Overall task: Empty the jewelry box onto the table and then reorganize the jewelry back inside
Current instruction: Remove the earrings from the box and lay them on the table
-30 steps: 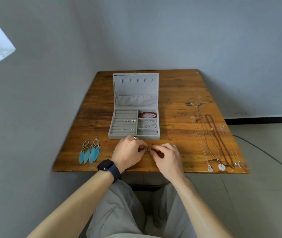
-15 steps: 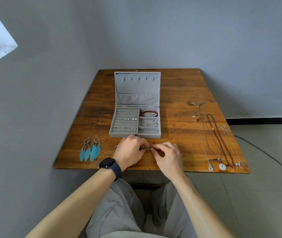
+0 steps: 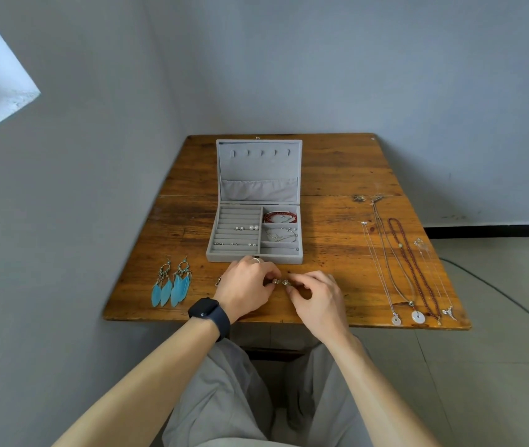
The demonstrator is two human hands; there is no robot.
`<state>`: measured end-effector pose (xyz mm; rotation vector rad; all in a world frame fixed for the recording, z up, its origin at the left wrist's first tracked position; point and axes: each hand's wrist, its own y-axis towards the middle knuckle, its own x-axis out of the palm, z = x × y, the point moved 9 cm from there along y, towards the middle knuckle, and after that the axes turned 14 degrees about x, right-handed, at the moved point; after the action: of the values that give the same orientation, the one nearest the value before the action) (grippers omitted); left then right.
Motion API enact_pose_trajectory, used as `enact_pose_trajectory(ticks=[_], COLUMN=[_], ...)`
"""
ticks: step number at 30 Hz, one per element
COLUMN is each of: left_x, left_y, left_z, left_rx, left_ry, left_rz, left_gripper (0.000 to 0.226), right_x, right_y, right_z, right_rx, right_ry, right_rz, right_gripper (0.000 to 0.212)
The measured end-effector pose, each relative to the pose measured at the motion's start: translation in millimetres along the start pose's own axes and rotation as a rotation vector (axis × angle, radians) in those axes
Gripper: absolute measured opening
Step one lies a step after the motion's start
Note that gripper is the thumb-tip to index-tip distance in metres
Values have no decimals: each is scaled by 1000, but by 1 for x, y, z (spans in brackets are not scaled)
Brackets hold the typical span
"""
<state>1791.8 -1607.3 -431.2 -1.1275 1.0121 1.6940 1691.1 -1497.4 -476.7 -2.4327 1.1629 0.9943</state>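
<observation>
Left hand point(image 3: 246, 285), right hand point(image 3: 318, 301): I see both pinching small metal trinkets point(image 3: 280, 281) | grey felt-lined jewelry box point(image 3: 258, 171): open; just beyond

Grey jewelry box point(image 3: 258, 169), lining too. Dark red bead bracelet point(image 3: 279, 217) inside it. Turquoise feather earrings point(image 3: 171, 287) left of box; maroon bead necklace point(image 3: 400, 245) right of it. Silvery pieces point(image 3: 280, 281) I pinch before it. Streaky brown wood table point(image 3: 337, 175). Black watch point(image 3: 208, 312) on my wrist.
</observation>
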Motion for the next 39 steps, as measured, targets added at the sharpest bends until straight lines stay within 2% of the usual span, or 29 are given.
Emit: enact_pose_trajectory(ticks=[6, 15, 19, 26, 39], left_x=[-16, -59, -71, -60, -48], left_y=[-9, -25, -23, 1, 39], left_z=[-5, -57, -82, -115, -133], left_rx=[-1, -102, -174, -214, -187], left_ry=[44, 100, 117, 149, 68], left_rz=[34, 140, 149, -12, 56], left_gripper=[28, 29, 31, 46, 29], right_x=[-11, -32, -31, -14, 64], right_y=[-3, 5, 23, 62, 124], right_z=[-3, -50, -77, -122, -131], right_rx=[28, -106, -158, -279, -333], right_ry=[141, 64, -20, -308, -562], right_rz=[-69, -53, -78, -10, -68], right_gripper=[27, 24, 26, 30, 32])
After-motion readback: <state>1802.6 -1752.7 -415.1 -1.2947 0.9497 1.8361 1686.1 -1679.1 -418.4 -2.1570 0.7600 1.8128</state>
